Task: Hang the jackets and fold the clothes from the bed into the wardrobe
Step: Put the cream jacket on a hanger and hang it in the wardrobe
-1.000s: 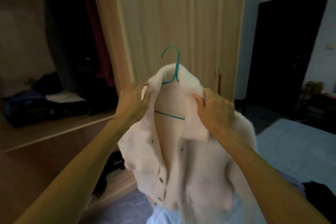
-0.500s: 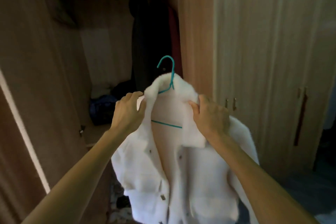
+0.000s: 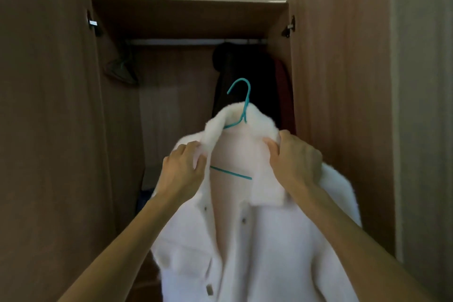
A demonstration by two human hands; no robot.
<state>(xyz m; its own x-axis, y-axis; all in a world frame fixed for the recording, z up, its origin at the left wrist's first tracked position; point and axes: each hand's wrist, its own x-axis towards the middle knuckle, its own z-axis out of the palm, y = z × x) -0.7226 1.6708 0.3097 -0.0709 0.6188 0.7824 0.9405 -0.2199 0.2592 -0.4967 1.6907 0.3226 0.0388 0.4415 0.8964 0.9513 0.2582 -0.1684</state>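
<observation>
Jacket on hanger; rail above, room leftward

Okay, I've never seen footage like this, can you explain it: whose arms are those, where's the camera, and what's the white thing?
There is no machine here. The picture comes from a wide-angle camera worn on a person's head, looking forward and down, so the two bare arms are that person's own. The left hand and the right hand each grip one side of the collar of a fluffy white jacket, which sits on a teal wire hanger. Ahead is an open wardrobe. Its rail runs across the top; the hanger's hook is below it, not yet hooked on. Dark clothes hang at the rail's right end, and a dark bare hanger at its left.
</observation>
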